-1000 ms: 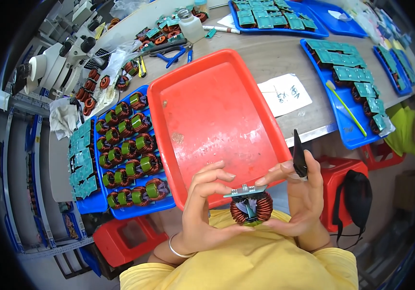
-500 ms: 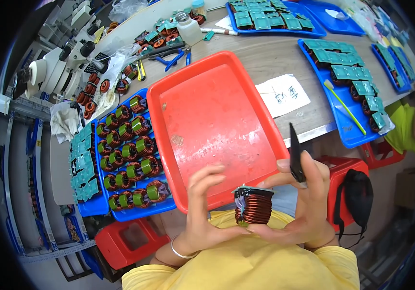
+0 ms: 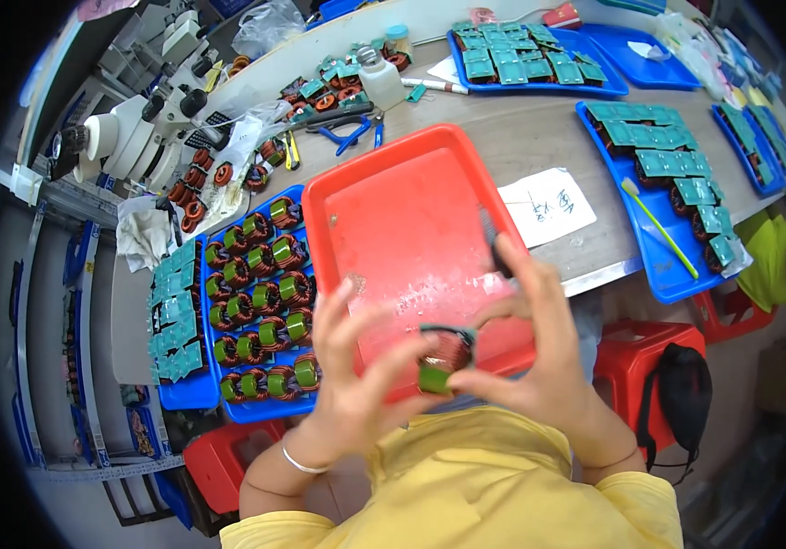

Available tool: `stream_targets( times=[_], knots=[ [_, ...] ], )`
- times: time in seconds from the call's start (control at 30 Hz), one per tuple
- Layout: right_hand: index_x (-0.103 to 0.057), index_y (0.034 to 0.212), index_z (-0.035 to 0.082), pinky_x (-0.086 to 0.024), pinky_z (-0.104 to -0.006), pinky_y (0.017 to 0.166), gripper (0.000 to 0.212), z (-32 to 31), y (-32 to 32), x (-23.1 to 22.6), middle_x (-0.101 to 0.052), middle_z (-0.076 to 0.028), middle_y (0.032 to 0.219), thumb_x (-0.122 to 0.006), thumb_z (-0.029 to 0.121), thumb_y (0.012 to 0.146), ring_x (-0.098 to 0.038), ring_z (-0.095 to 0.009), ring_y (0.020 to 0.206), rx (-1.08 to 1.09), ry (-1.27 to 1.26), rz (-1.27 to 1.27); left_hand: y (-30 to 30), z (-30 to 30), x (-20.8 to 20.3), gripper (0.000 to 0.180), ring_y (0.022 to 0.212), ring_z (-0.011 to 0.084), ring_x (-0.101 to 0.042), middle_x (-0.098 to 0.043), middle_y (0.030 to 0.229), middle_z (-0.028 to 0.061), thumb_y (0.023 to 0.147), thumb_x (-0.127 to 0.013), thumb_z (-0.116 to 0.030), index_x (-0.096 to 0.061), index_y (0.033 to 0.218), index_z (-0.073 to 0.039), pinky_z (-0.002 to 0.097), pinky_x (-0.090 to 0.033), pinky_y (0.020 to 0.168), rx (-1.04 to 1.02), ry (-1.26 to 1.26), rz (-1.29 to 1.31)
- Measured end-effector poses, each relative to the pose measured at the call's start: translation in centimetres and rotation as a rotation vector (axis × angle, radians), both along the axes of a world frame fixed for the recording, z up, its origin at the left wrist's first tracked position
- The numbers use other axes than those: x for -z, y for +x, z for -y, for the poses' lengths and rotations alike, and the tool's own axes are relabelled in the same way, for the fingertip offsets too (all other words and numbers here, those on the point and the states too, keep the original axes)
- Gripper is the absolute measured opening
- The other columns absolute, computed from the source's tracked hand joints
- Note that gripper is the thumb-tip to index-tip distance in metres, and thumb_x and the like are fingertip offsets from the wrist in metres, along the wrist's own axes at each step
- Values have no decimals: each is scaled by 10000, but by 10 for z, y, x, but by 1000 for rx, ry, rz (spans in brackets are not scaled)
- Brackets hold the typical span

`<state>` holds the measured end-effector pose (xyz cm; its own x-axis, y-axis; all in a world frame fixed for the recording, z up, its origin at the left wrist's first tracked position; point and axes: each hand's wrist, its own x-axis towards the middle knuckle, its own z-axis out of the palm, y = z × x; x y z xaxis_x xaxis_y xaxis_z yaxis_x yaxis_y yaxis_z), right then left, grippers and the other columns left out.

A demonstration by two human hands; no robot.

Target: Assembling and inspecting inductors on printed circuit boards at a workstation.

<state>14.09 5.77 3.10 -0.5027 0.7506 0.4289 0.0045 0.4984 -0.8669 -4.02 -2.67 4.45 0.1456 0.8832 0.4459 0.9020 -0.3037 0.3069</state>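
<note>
Looks like an electronics workshop: has a microscope (image 3: 123,137), blue pliers (image 3: 347,139), and rows of copper-wound coils (image 3: 267,297) and green circuit boards (image 3: 667,137).

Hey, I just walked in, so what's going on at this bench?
A person in a yellow top has a copper-wound coil with a green base up in front of them. The right hand pinches it between thumb and finger, with a blurred dark tool tucked in its fingers; the left hand is right beside it, contact unclear. A red tray lies beyond the hands, and similar coils stand in rows in a blue tray to its left.
</note>
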Motion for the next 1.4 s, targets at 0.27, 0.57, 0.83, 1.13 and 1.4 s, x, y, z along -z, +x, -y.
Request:
stream_targets(
  times=[0.27, 0.57, 0.83, 1.13, 1.4],
  knots=[
    [-324, 1327, -29, -441, -261, 814, 676, -16, 51, 18, -458, -147, 1174, -591, -38, 706, -595, -149, 848, 345, -93, -127, -101, -90, 36, 481, 1184, 330, -343, -380, 1234, 125, 590, -797, -184, -599, 1019, -98, 412, -296, 995, -285, 20, 13],
    [-321, 1346, 41, -453, -267, 798, 708, -89, 133, 27, -458, -130, 1171, -584, -102, 704, -594, -153, 851, 681, 145, 64, -145, -118, 73, 521, 1144, 334, -371, -405, 1193, 137, 607, -774, -158, -561, 1072, -61, 416, -310, 973, -377, -23, -75],
    [-249, 1368, 64, -377, -415, 922, 827, -192, 152, 37, -423, -170, 1217, -674, 19, 661, -459, -335, 1092, 635, 688, 686, -111, -88, 33, 496, 1194, 327, -345, -386, 1238, 135, 666, -721, -109, -518, 1117, -70, 407, -302, 995, -366, -69, 17],
    [-264, 1357, 51, -370, -414, 925, 828, -202, 155, 58, -410, -182, 1240, -649, -33, 629, -448, -348, 1099, 541, 618, 814, -99, -28, 22, 367, 1197, 284, -376, -400, 1249, 115, 712, -634, -2, -551, 1065, -57, 367, -308, 1001, -420, -118, 204],
    [-262, 1369, 92, -425, -346, 890, 874, -187, 152, 49, -382, -128, 1229, -656, -94, 611, -496, -244, 1058, 551, 375, 482, -61, -18, 2, 316, 1164, 289, -415, -457, 1193, 117, 707, -624, -7, -573, 1016, -45, 374, -328, 975, -339, 26, 357]
  ],
)
